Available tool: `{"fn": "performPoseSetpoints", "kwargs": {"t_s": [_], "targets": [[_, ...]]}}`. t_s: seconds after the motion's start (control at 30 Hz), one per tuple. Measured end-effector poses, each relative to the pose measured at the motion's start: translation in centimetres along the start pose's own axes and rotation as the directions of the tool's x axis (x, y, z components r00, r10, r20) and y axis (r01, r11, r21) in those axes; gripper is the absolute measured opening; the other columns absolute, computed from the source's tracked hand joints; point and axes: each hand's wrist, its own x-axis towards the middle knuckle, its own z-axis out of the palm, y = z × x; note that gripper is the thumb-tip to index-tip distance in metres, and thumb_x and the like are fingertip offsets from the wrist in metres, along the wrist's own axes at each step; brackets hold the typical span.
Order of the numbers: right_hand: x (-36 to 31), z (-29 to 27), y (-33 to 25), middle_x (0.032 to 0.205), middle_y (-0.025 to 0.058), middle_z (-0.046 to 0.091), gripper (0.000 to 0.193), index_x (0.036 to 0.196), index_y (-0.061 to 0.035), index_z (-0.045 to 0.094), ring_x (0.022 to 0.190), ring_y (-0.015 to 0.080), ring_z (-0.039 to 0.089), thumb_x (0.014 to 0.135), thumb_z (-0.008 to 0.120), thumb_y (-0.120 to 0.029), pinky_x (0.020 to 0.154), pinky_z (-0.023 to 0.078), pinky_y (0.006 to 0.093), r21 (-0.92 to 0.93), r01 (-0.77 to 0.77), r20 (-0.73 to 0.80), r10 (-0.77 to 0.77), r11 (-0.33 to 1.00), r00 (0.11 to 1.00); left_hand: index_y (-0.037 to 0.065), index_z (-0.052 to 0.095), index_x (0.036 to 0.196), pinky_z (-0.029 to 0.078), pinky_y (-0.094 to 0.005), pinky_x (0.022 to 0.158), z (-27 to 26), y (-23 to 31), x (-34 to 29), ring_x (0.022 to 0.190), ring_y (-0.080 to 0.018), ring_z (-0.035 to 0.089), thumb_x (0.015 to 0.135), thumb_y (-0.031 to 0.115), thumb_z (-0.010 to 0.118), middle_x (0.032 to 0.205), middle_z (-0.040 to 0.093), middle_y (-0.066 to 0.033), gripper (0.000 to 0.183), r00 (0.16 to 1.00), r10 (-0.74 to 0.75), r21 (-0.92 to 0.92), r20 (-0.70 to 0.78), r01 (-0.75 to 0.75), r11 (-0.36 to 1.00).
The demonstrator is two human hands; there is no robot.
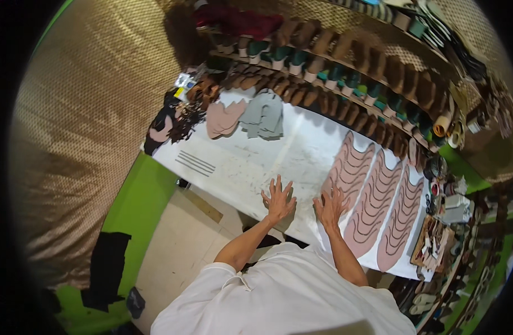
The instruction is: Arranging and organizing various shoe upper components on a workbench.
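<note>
The white table [240, 162] carries three rows of overlapping pink pieces [374, 204] on its right side; a light, flat touch would probably best keep their spacing even. A smaller stack of grey pieces [270, 117] lies toward the far edge. The left hand [279, 199], palm down, fingers spread, holds nothing; the right hand [331, 207], equally splayed and empty, overlaps the nearest row's left edge, contact unclear.

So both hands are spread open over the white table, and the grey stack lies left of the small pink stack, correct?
Not quite: in the head view, the grey stack lies right of the small pink stack. The left hand and right hand are indeed spread open over the white table.
</note>
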Motion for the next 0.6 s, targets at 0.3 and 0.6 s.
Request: {"fn": "performPoseSetpoints", "kwargs": {"t_s": [0.3, 0.6], "targets": [[0.8, 8.0, -14.3, 0.158, 0.0184, 0.043, 0.041, 0.124, -0.0099, 0.071, 0.150, 0.0424, 0.030, 0.088, 0.077, -0.029, 0.118, 0.005, 0.0736, 0.111, 0.237, 0.053, -0.244, 0.965, 0.968, 0.025, 0.057, 0.150, 0.009, -0.0820, 0.108, -9.9, -13.7, -1.9, 0.157, -0.0426, 0.012, 0.087, 0.038, 0.073, 0.173, 0.016, -0.0166, 0.067, 0.981, -0.121, -0.023, -0.150, 0.119, 0.993], [1.5, 14.8, -26.5, 0.153, 0.0176, 0.047, 0.036, 0.119, -0.0103, 0.076, 0.148, 0.0404, 0.033, 0.091, 0.075, -0.033, 0.118, 0.007, 0.0731, 0.080, 0.251, 0.010, -0.252, 0.965, 0.968, 0.026, 0.060, 0.146, 0.007, -0.0834, 0.110, -19.6, -25.9, -1.4, 0.158, -0.0413, 0.011, 0.087, 0.034, 0.075, 0.173, 0.016, -0.0139, 0.062, 0.981, -0.171, -0.034, -0.095, 0.168, 0.985]]}}
